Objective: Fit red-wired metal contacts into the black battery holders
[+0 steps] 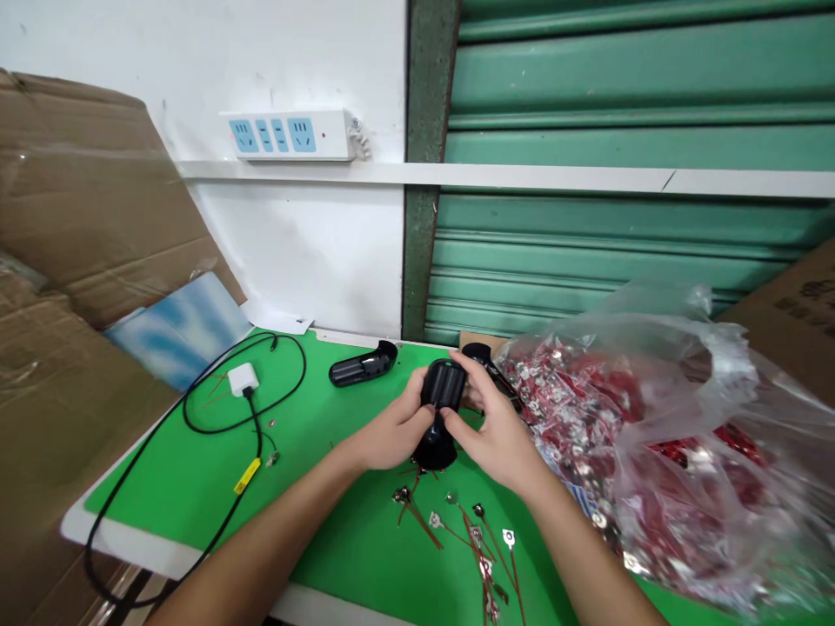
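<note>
While both hands grip it above the green bench (358, 530), a black plastic housing (444, 384) is clamped between the fingers of the left hand (397, 428) and right hand (494, 428), thumbs near its middle, its sides and underside largely hidden. Another black piece (478, 352) shows only partly behind the right hand. Beside it, a cloudy plastic bag (691, 369) obscures a heap of red-wired metal parts (567, 409); a cardboard box (799, 304) is cut off at the frame's edge.
</note>
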`<action>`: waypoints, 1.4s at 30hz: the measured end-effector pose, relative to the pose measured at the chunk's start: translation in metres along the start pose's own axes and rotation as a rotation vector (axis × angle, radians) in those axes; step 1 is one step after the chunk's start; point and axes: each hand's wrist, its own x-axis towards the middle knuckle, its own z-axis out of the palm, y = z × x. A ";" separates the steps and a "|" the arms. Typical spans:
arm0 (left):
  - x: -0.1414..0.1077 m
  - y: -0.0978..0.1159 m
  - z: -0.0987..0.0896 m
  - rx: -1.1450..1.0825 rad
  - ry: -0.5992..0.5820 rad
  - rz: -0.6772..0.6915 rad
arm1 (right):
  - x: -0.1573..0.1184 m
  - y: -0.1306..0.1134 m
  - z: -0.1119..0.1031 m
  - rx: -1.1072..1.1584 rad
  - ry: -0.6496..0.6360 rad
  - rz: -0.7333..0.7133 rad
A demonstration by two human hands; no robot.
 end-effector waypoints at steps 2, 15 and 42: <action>0.000 0.000 0.000 0.016 -0.010 0.016 | -0.001 0.000 0.000 0.020 -0.008 0.001; -0.003 -0.003 0.001 0.100 0.002 0.085 | -0.009 0.010 0.020 0.073 0.040 0.022; 0.012 0.004 -0.007 -0.635 0.219 -0.244 | 0.008 0.007 0.002 0.227 0.230 0.214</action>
